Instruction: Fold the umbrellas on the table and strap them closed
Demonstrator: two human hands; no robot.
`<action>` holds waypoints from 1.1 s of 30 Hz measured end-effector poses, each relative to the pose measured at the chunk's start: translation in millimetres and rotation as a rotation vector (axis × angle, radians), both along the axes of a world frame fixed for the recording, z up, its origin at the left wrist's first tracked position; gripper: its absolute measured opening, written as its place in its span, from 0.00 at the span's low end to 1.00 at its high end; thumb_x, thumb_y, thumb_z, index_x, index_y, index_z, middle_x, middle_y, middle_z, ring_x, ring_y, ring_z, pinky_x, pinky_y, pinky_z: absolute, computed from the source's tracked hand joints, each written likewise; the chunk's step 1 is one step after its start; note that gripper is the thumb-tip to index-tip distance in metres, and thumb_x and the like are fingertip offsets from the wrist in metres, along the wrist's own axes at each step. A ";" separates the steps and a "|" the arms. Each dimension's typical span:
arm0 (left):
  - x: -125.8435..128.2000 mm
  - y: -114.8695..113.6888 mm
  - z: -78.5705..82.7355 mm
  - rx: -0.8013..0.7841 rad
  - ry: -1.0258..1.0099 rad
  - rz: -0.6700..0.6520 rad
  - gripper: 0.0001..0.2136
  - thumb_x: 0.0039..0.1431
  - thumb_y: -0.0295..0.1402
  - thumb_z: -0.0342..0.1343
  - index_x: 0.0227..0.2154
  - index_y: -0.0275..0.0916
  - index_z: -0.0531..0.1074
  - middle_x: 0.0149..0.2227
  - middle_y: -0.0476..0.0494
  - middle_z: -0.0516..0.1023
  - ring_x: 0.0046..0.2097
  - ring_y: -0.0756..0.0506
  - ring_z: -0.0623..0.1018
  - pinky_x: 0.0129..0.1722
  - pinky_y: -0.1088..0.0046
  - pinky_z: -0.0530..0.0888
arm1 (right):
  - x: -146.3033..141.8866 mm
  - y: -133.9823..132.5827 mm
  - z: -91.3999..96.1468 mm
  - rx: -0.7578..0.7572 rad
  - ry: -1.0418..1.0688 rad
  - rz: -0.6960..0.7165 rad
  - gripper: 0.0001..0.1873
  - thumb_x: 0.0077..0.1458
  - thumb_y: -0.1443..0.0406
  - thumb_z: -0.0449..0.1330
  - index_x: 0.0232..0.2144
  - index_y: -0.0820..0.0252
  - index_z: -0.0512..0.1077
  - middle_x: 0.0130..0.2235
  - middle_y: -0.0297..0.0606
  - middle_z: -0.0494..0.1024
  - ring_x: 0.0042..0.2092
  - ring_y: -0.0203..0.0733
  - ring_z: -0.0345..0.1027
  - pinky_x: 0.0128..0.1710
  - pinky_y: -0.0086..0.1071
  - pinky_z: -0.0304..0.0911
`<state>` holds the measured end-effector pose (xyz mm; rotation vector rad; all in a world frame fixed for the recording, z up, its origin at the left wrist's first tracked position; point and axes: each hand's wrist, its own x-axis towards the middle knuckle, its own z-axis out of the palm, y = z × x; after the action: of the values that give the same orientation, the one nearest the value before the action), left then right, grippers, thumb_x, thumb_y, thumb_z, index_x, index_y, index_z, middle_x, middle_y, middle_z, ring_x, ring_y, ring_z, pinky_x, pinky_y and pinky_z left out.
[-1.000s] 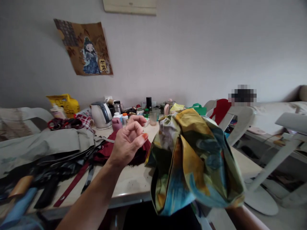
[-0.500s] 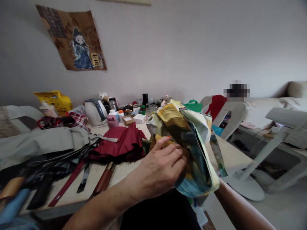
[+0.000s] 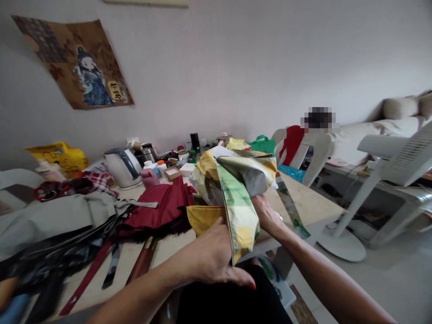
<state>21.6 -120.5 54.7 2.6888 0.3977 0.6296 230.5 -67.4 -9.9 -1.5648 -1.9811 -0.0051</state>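
A loose, half-folded umbrella [image 3: 241,198] with a yellow, green and white patterned canopy stands over the table's front edge, in front of me. My left hand [image 3: 216,252] lies against its near panels, thumb stretched out below; the other fingers are partly covered by cloth. My right hand [image 3: 265,211] reaches under the canopy from the right and holds the umbrella, its fingertips hidden by the folds. A patterned strap [image 3: 293,207] hangs down at the right. Left of the umbrella lies a folded dark red umbrella [image 3: 162,204] with a brown handle [image 3: 143,261].
Grey and black folded umbrellas [image 3: 64,216] cover the table's left side. Behind stand a kettle [image 3: 122,167], bottles, small boxes and a yellow bag [image 3: 64,157]. White chairs [image 3: 319,153], a white fan-like stand [image 3: 354,202] and a person's head [image 3: 317,118] are at the right.
The canopy has turned, so a green and white panel now faces me. My left hand has slid lower with its thumb out, and my right hand has come into sight. The view has shifted right.
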 end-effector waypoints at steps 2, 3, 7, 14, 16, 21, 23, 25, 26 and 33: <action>0.5 -4.6 -4.8 -0.037 -0.061 0.088 0.15 0.55 0.34 0.61 0.46 0.40 0.73 0.47 0.38 0.80 0.48 0.39 0.79 0.51 0.63 0.75 | -1.2 2.2 0.1 -0.048 -0.041 -0.044 0.08 0.54 0.70 0.53 0.27 0.58 0.71 0.31 0.47 0.74 0.34 0.47 0.65 0.35 0.37 0.60; 0.4 -6.5 -5.8 -0.079 -0.101 0.121 0.10 0.57 0.32 0.58 0.43 0.40 0.74 0.43 0.39 0.81 0.43 0.41 0.80 0.46 0.66 0.77 | -1.4 3.5 -0.6 -0.063 -0.050 -0.045 0.08 0.53 0.71 0.53 0.26 0.58 0.70 0.31 0.47 0.74 0.34 0.46 0.65 0.36 0.37 0.61; -5.4 -7.6 -6.0 -0.263 -0.260 0.186 0.08 0.61 0.36 0.55 0.41 0.39 0.73 0.38 0.40 0.81 0.38 0.44 0.79 0.41 0.68 0.78 | -1.3 8.7 -1.8 -0.022 -0.050 0.000 0.08 0.53 0.70 0.52 0.31 0.62 0.72 0.38 0.53 0.76 0.39 0.49 0.67 0.42 0.40 0.63; -18.8 9.7 -12.8 -0.581 -0.255 0.164 0.17 0.65 0.47 0.50 0.44 0.40 0.73 0.39 0.40 0.79 0.39 0.45 0.78 0.41 0.66 0.78 | -5.8 2.9 15.4 0.059 0.125 0.120 0.15 0.55 0.67 0.53 0.43 0.63 0.74 0.43 0.51 0.77 0.43 0.50 0.67 0.45 0.39 0.64; -17.8 11.6 -9.9 -0.609 -0.285 0.191 0.17 0.64 0.48 0.51 0.45 0.41 0.73 0.40 0.40 0.79 0.39 0.45 0.78 0.42 0.66 0.78 | -4.6 2.9 15.5 0.083 0.158 0.150 0.17 0.55 0.68 0.53 0.46 0.63 0.73 0.45 0.52 0.77 0.42 0.50 0.67 0.44 0.39 0.64; -14.0 9.1 0.4 -0.552 -0.278 0.090 0.16 0.64 0.47 0.52 0.39 0.40 0.75 0.35 0.41 0.77 0.36 0.46 0.75 0.37 0.69 0.77 | 2.6 10.0 8.6 0.085 0.133 0.119 0.15 0.52 0.69 0.54 0.42 0.67 0.73 0.44 0.56 0.77 0.42 0.51 0.68 0.43 0.40 0.64; -15.5 10.1 -1.8 -0.594 -0.294 0.097 0.16 0.63 0.48 0.53 0.37 0.40 0.75 0.32 0.43 0.76 0.33 0.47 0.74 0.32 0.71 0.76 | 3.5 9.7 10.2 0.074 0.123 0.107 0.15 0.52 0.69 0.54 0.42 0.67 0.73 0.45 0.58 0.76 0.42 0.51 0.68 0.44 0.40 0.64; -17.8 12.6 -5.7 -0.634 -0.307 0.118 0.16 0.62 0.49 0.54 0.36 0.40 0.75 0.30 0.44 0.74 0.32 0.48 0.73 0.29 0.74 0.74 | 3.1 7.2 13.7 0.066 0.115 0.118 0.15 0.53 0.68 0.55 0.43 0.68 0.73 0.47 0.58 0.75 0.45 0.51 0.68 0.46 0.40 0.64; -18.7 14.1 -7.2 -0.637 -0.306 0.116 0.17 0.62 0.50 0.54 0.35 0.40 0.74 0.29 0.45 0.73 0.31 0.48 0.72 0.28 0.75 0.73 | 2.7 5.9 15.2 0.062 0.115 0.126 0.15 0.53 0.68 0.55 0.43 0.67 0.73 0.47 0.57 0.75 0.46 0.52 0.68 0.48 0.40 0.64; -20.0 19.0 -4.9 -0.558 -0.203 0.011 0.20 0.63 0.53 0.50 0.34 0.40 0.74 0.29 0.45 0.73 0.30 0.49 0.71 0.31 0.73 0.75 | 4.8 7.6 5.8 0.068 0.111 0.119 0.15 0.54 0.72 0.52 0.42 0.66 0.72 0.45 0.52 0.75 0.46 0.49 0.66 0.48 0.41 0.63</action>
<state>1.6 -101.4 49.7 2.0760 0.4548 0.6693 235.3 -59.8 -4.1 -1.3727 -1.9635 0.0606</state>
